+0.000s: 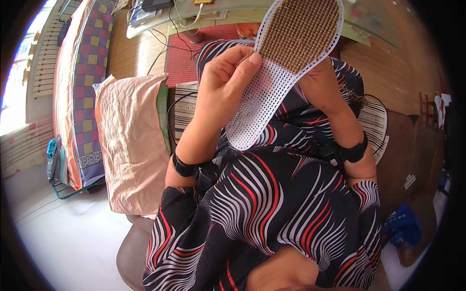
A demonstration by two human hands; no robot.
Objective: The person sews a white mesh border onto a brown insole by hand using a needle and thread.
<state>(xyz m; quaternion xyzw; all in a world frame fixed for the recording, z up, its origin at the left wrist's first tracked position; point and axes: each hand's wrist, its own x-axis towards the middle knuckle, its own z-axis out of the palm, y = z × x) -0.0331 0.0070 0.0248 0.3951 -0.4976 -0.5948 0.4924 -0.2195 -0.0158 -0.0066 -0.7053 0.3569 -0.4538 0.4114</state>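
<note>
A white plastic mesh insole is held up over my lap, tilted with its wide end away from me. Brown yarn stitches cover that wide end in dense rows, while the narrow end is bare grid. My left hand pinches the insole's left edge between thumb and fingers, where the stitching stops. Behind the right edge is my right hand, its fingertips hidden by the insole. Loose brown yarn lies by my right wrist, against the patterned dress.
Beyond my knees stands a glass-topped table with cables and a charger. A pink towel drapes over the seat at left, beside a bed with a checked cover. A brown sofa and a blue bag are at right.
</note>
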